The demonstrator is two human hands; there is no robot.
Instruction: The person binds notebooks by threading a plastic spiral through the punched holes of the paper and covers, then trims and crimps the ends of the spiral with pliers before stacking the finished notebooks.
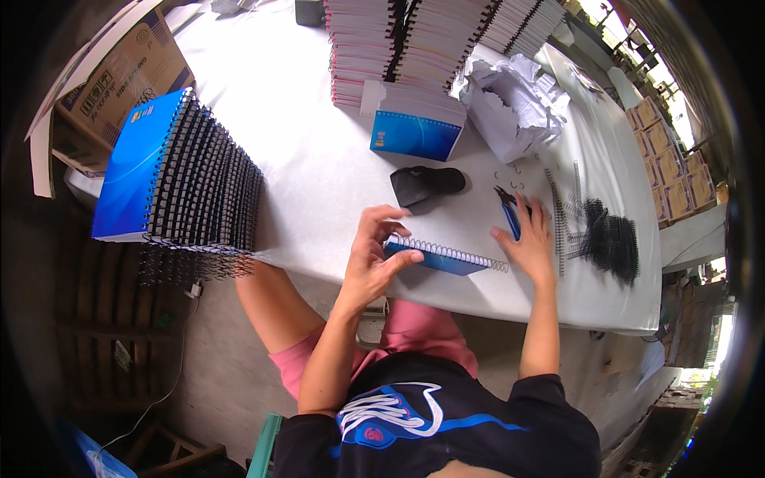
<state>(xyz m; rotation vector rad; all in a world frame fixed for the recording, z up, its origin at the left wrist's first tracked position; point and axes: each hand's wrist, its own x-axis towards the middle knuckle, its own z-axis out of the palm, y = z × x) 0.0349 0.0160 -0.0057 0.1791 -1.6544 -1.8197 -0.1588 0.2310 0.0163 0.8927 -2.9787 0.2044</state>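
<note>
A blue notebook with a wire spiral along its far edge lies near the front edge of the white table. My left hand grips the notebook's left end, thumb on its near side and fingers curled over the top. My right hand rests on the table just right of the notebook, fingers spread, lying over blue-handled pliers. Whether it grips them cannot be told.
A tall leaning stack of bound blue notebooks fills the table's left. Unbound stacks and one blue-covered pile stand at the back, next to crumpled white paper. A black pouch lies mid-table. Loose black spirals lie right.
</note>
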